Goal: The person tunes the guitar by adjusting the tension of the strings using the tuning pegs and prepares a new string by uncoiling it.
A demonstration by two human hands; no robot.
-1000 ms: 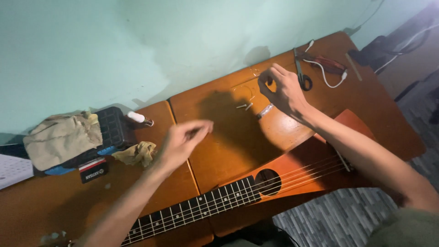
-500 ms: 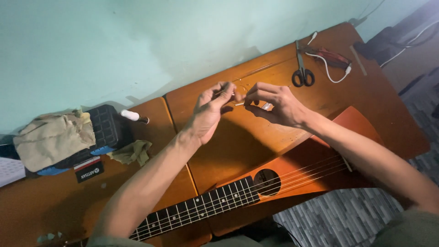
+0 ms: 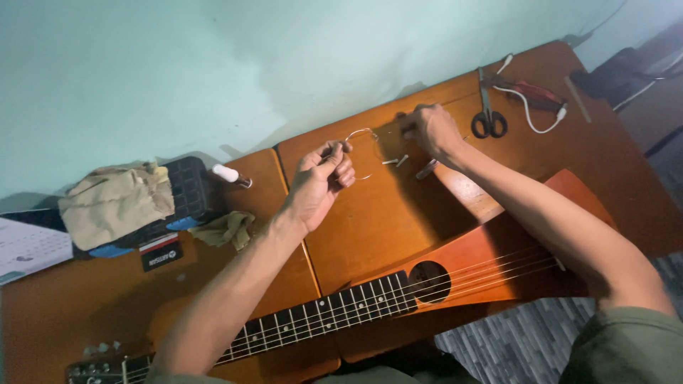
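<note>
Both bare forearms reach out from the bottom edge, the left hand [image 3: 324, 178] loosely fisted with its knuckles up (fingers curled in, apparently pinched), the right hand [image 3: 432, 130] further out, palm down, fingers bent under.

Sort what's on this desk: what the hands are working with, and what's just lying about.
In use: coiled guitar string, pinched by left hand and right hand; guitar; small pins.
Lying about: scissors, white cable, beige cloth, black crate.
</note>
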